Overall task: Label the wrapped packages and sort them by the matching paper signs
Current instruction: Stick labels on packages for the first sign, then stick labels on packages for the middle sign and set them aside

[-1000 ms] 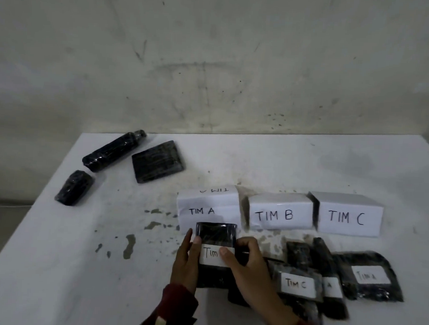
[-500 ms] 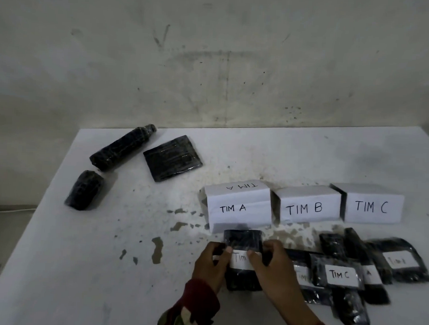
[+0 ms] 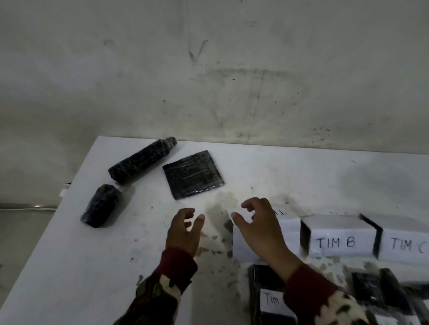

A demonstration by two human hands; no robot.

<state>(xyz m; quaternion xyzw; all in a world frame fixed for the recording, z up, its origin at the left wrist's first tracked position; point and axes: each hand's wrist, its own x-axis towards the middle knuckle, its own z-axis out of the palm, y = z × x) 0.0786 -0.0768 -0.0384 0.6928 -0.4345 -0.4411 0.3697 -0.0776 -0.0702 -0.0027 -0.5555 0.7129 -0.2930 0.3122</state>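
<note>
Lying nearest, under the right forearm, the labelled black package point(image 3: 263, 319) marked "Tim" rests flat before the half-hidden folded sign point(image 3: 289, 223). Both hands hover empty beyond it, fingers spread and loosely curved: the left hand point(image 3: 184, 231) over bare table point(image 3: 56, 266), the right hand point(image 3: 259, 228) over that sign. Farther left lie three unlabelled bundles: a short one point(image 3: 101, 205), a flat square packet point(image 3: 193, 174) and a long bottle-shaped roll point(image 3: 142, 160). Their glossy film probably feels slick; the packet looks light, best pinched at opposite edges.
</note>
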